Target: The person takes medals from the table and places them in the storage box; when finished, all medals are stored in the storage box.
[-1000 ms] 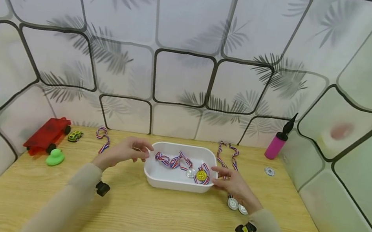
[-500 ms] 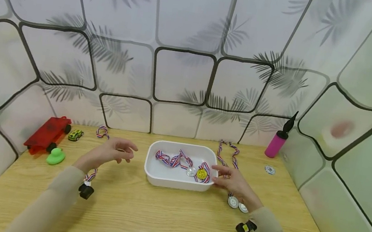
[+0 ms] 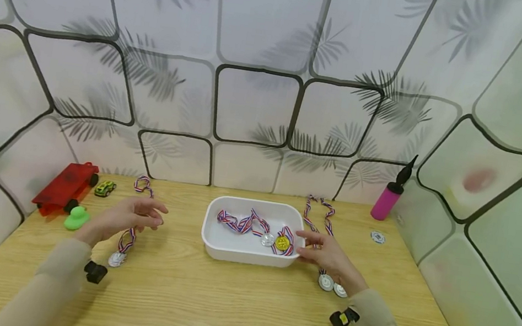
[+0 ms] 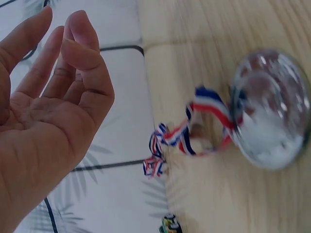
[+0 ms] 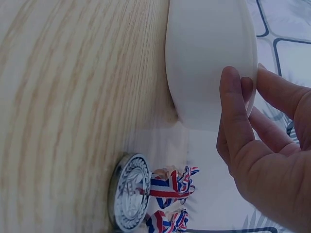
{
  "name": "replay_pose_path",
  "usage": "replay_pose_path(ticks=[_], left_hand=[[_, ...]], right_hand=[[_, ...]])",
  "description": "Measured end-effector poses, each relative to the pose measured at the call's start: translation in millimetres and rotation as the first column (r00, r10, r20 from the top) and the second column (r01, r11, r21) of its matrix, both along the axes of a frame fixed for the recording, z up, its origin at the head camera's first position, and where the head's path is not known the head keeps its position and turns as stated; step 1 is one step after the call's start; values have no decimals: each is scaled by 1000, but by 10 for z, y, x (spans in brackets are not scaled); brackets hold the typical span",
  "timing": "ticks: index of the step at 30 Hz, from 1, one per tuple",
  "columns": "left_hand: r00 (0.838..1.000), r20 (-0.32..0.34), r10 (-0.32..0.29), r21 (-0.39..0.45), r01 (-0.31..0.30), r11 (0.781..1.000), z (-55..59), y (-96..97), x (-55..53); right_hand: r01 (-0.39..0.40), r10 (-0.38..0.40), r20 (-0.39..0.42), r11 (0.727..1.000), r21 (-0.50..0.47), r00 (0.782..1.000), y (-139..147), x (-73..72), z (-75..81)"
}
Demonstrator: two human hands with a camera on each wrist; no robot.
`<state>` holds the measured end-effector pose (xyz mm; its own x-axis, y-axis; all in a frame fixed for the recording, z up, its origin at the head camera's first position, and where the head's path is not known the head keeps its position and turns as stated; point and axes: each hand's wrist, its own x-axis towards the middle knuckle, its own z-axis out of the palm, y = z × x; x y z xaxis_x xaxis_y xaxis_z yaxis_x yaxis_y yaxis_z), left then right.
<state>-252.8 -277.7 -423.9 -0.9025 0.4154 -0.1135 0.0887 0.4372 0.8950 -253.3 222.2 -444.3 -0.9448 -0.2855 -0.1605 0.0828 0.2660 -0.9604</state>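
Observation:
A white plastic tub (image 3: 247,258) stands on the wooden table; in it lie a gold medal (image 3: 282,243) and a silver medal (image 3: 267,239) with striped ribbons. My right hand (image 3: 329,258) pinches the tub's right rim, thumb over the edge and fingers along the outer wall (image 5: 209,53). Left of the tub, my left hand (image 3: 129,216) hovers with loosely bent fingers and holds nothing. Beneath it runs the red, white and blue ribbon of another silver medal (image 3: 116,259); the hand hides part of that ribbon. Two silver medals (image 3: 326,282) lie below my right hand.
At the left are a red toy vehicle (image 3: 66,187), a small green-yellow toy car (image 3: 105,188) and a green rubber duck (image 3: 76,218). A pink hand pump (image 3: 387,200) stands at the back right, near a round chip (image 3: 378,237). A patterned wall closes the back.
My left hand has moved left, away from the tub's left end to above the left medal's ribbon, uncovering that medal. The right hand has stayed at the tub's right rim.

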Motion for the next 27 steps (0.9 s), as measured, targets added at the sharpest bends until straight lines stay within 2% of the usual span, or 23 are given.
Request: replay_pose_path(ticks=[7, 15, 22, 27], left_hand=[[999, 23, -44, 5, 44, 999, -64, -235, 43], [994, 43, -105, -93, 109, 990, -95, -429, 120], [982, 46, -184, -219, 190, 957, -132, -542, 208], [978, 56, -203, -209, 210, 955, -154, -610, 271]], right_hand=[[8, -7, -14, 999, 43, 1000, 3, -9, 3], [9, -8, -9, 1000, 30, 1000, 11, -6, 6], [14, -13, -17, 999, 50, 1000, 21, -3, 5], [12, -12, -10, 999, 36, 1000, 1, 1, 3]])
